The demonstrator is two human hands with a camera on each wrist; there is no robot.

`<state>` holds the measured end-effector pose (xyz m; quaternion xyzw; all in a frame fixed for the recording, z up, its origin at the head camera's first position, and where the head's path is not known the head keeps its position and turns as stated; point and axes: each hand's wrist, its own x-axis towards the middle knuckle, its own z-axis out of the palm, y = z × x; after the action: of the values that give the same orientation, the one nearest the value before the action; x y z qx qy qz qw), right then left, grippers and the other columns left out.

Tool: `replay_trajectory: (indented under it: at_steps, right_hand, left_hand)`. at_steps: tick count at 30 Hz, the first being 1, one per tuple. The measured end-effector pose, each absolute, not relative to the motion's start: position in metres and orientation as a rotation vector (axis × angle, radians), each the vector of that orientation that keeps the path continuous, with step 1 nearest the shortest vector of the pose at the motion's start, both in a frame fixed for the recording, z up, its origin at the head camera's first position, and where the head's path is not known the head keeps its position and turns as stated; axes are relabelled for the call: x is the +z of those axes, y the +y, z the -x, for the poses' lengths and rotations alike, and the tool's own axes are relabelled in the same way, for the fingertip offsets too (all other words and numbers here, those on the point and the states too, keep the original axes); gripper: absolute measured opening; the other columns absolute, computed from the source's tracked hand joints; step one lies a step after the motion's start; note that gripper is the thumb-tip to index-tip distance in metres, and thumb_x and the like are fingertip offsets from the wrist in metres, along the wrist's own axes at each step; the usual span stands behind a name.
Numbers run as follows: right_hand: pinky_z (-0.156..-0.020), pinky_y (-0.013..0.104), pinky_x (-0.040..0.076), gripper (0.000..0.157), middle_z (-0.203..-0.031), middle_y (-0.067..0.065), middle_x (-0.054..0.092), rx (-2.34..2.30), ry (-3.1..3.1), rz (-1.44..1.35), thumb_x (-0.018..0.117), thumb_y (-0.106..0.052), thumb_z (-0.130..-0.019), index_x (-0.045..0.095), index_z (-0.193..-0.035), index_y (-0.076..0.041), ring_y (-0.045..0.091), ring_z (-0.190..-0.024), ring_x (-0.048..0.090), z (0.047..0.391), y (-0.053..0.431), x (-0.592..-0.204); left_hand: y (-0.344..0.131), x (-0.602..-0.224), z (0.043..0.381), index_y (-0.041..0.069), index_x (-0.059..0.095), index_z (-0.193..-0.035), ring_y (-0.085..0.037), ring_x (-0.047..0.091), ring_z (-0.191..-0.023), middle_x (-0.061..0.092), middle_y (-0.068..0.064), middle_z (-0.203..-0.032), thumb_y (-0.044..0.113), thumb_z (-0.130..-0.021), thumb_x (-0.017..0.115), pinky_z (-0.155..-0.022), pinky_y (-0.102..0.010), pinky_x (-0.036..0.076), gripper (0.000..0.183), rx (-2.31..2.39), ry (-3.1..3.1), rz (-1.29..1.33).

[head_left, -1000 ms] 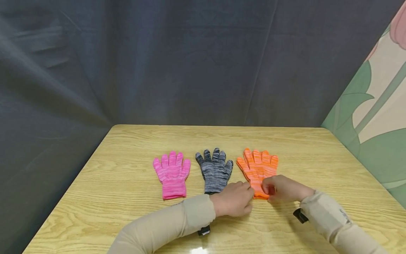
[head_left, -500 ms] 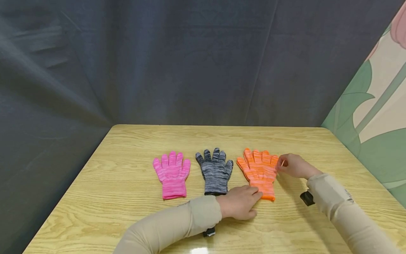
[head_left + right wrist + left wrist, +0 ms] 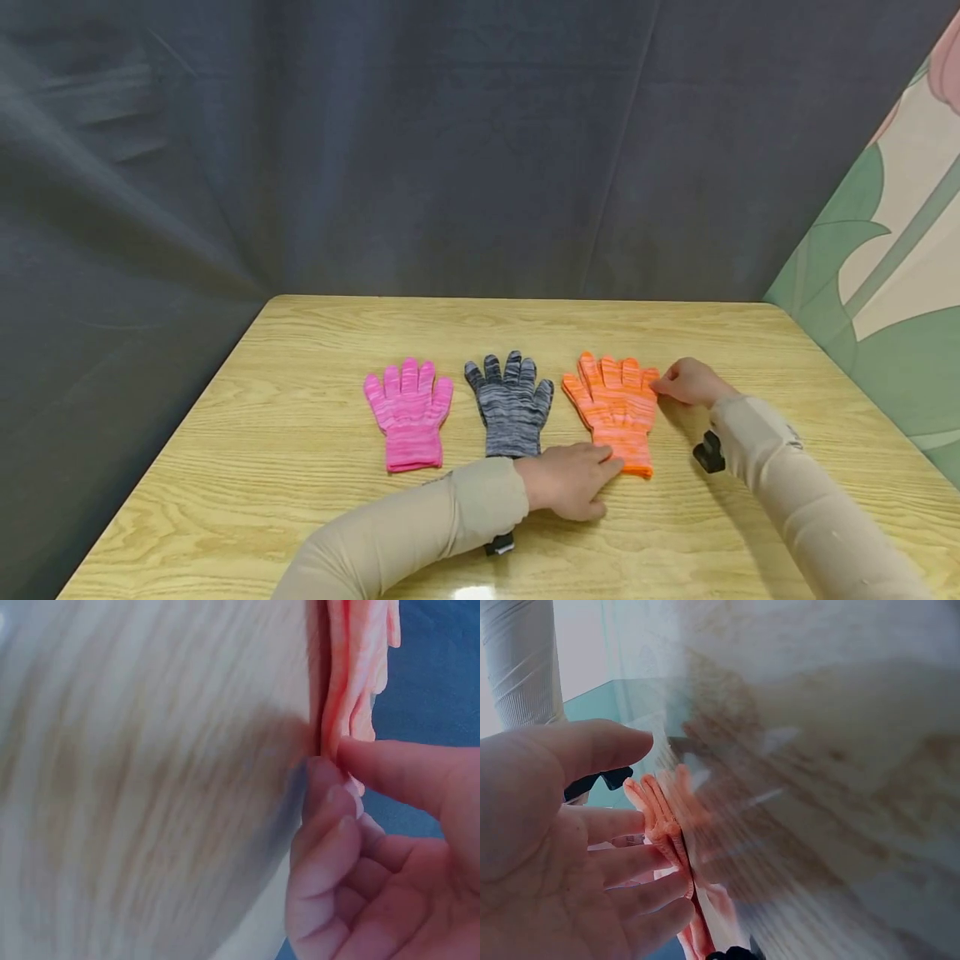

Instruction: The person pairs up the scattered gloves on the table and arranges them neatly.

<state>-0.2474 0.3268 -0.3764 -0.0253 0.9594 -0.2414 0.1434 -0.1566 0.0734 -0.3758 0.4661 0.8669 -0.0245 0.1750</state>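
An orange knit glove (image 3: 621, 408) lies flat with its fingers pointing away from me. My left hand (image 3: 572, 483) rests fingertips on its cuff, the fingers fairly straight; in the left wrist view the palm is spread beside the glove's edge. At the glove's right outer finger, my right hand (image 3: 692, 382) pinches the fabric. The right wrist view shows the thumb and curled index finger on the orange glove (image 3: 351, 675). Left of it lie a grey-and-black glove (image 3: 513, 410), its cuff near my left wrist, and a pink glove (image 3: 408, 417).
The gloves lie in a row on a wood-grain table (image 3: 247, 500). A dark cloth (image 3: 465, 150) hangs behind and to the left. On the right stands a wall with painted leaves (image 3: 907, 350). My left forearm crosses the table's front.
My right hand has moved from the orange glove's cuff up to its right outer finger and now pinches there. The left hand has shifted slightly right onto the cuff, which now lies straighter.
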Motion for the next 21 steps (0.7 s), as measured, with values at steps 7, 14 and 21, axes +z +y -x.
replay_trajectory:
  at_steps: [7,14,21]
  right_hand:
    - [-0.056,0.025,0.038,0.025,-0.059,-0.004,0.049,-0.755,2.803,0.082,0.055,-0.017,-0.088,0.060,-0.073,0.002,0.010,-0.055,0.045,0.252,0.322,-0.376]
    - [-0.052,0.025,0.035,0.028,-0.053,-0.007,0.043,-0.712,2.779,0.051,0.053,-0.017,-0.089,0.061,-0.066,-0.004,0.009,-0.051,0.040,0.259,0.323,-0.383]
    - [-0.050,0.025,0.034,0.028,-0.052,-0.005,0.042,-0.665,2.813,0.060,0.053,-0.018,-0.089,0.053,-0.063,-0.008,0.009,-0.048,0.036,0.260,0.320,-0.378]
  left_hand:
    - [0.074,-0.375,0.156,0.022,0.025,-0.148,-0.009,0.026,-0.142,0.027,0.003,-0.154,0.037,-0.094,0.050,-0.112,-0.019,0.028,0.062,-0.067,2.450,-1.323]
    - [0.075,-0.373,0.156,0.023,0.025,-0.148,-0.008,0.025,-0.142,0.024,0.004,-0.154,0.037,-0.094,0.051,-0.111,-0.019,0.029,0.062,-0.053,2.431,-1.299]
    - [0.075,-0.373,0.156,0.024,0.021,-0.149,-0.007,0.024,-0.142,0.021,0.005,-0.156,0.037,-0.094,0.051,-0.110,-0.019,0.031,0.063,-0.064,2.407,-1.277]
